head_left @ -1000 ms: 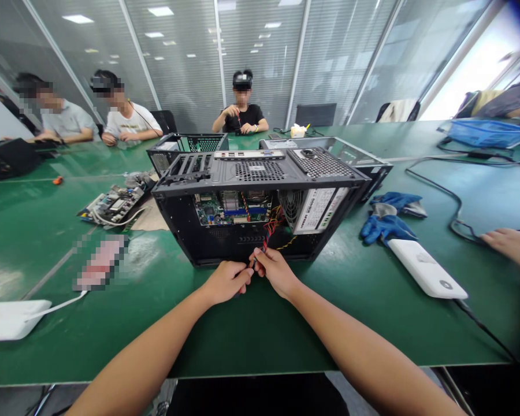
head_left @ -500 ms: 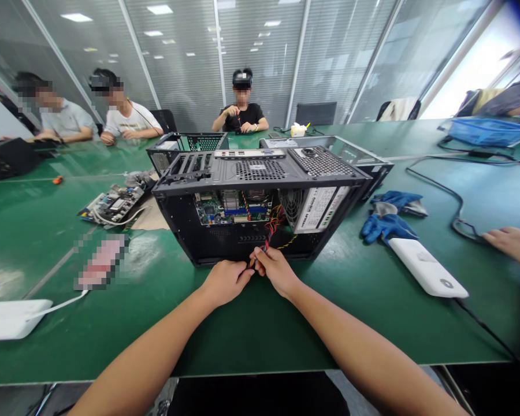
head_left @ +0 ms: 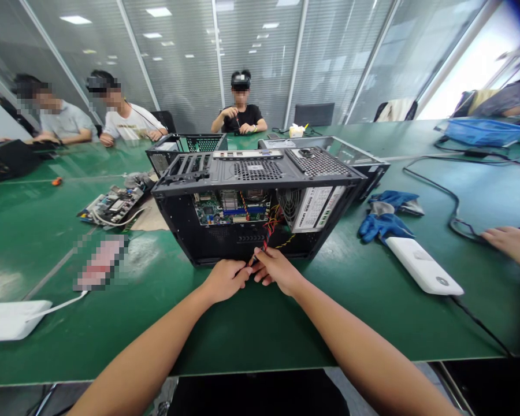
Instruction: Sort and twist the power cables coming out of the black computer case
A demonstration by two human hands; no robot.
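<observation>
Left hand [head_left: 227, 281] and right hand [head_left: 279, 270] pinch the cable bundle [head_left: 266, 241] before the computer case's [head_left: 177, 222] near edge; the right's lower fingers have uncurled within half a second, suggesting a shifted grip. Inside the case sit a circuit board [head_left: 212, 215] and power supply [head_left: 316, 209].

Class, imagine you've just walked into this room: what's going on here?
A person's left hand and right hand meet at the near edge of an open computer case, fingers closed on a bundle of coloured wires coming from inside it. A circuit board and power supply are in the case. To the right lie blue gloves; another person's hand is farther right.
</observation>
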